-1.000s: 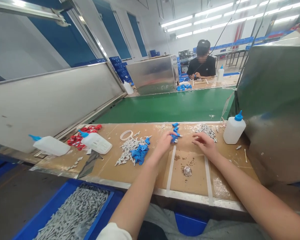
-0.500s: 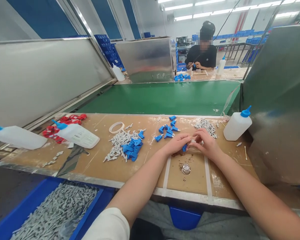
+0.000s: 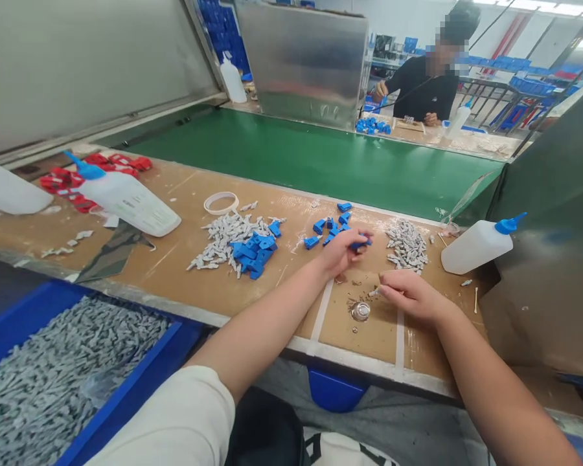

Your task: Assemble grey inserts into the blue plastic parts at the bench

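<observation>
My left hand (image 3: pixel 344 252) is closed around a blue plastic piece (image 3: pixel 362 244), whose end shows at the fingertips. Lower and to the right, my right hand (image 3: pixel 408 291) pinches a small grey plastic part (image 3: pixel 374 292) between thumb and fingers. Just below that part sits a small round metal dish (image 3: pixel 360 312) on the board, with brownish crumbs around it. Beyond my left hand lie several loose blue pieces (image 3: pixel 344 219). A heap of small grey parts (image 3: pixel 407 244) rests behind my right hand.
To the left are a bigger grey heap (image 3: pixel 223 232), a blue pile (image 3: pixel 253 254) and a tape roll (image 3: pixel 221 203). White bottles with blue nozzles (image 3: pixel 479 247) flank the work area. A green belt (image 3: pixel 282 152) runs behind; across it sits another person (image 3: pixel 420 87).
My hands have moved apart; the left keeps the blue piece and the right has come down toward the metal dish with the grey part. The head view has tilted down.
</observation>
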